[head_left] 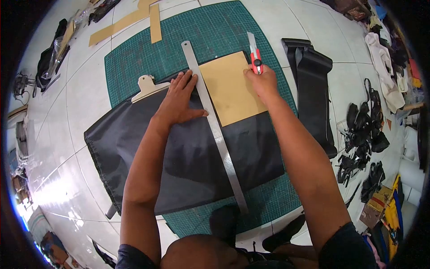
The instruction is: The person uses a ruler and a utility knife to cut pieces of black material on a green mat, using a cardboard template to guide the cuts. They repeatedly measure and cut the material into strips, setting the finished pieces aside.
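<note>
Black fabric [188, 166] lies over a green cutting mat [215, 27]. A long steel ruler [217, 130] crosses the fabric diagonally, along the left edge of a tan cardboard rectangle [233, 89]. My left hand [179, 101] rests with spread fingers on the fabric, its fingertips and thumb at the ruler's left edge. My right hand [263, 80] is closed round a red utility knife [256, 60], at the right edge of the cardboard. The knife's blade points up and away. A metal clip [147, 87] grips the fabric's far edge, left of my left hand.
Tan cardboard strips [155, 24] lie at the mat's far edge. Folded black material [311, 85] is on the tiled floor to the right, with black scraps [363, 130] beyond it. A cardboard box [377, 206] and a yellow item [393, 204] are at the lower right.
</note>
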